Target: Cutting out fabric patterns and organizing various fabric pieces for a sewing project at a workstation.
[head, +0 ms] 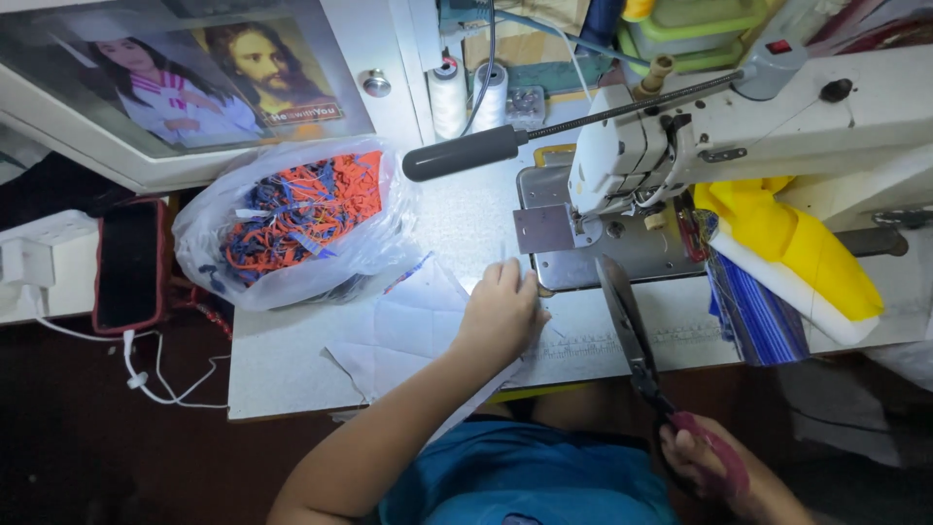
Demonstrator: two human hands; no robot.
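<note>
Left hand [501, 311] flat, fingers spread, pinning white fabric [408, 326] on the table [282, 360] beside the sewing machine [680, 146]; right hand [705, 467] closed around scissors [627, 326], best kept pointing clear of the fingers.

Red-handled scissors [637, 340], white cloth [413, 326]

Plastic bag [296, 219] lies left of sewing machine [739, 136] on table [282, 365].
</note>
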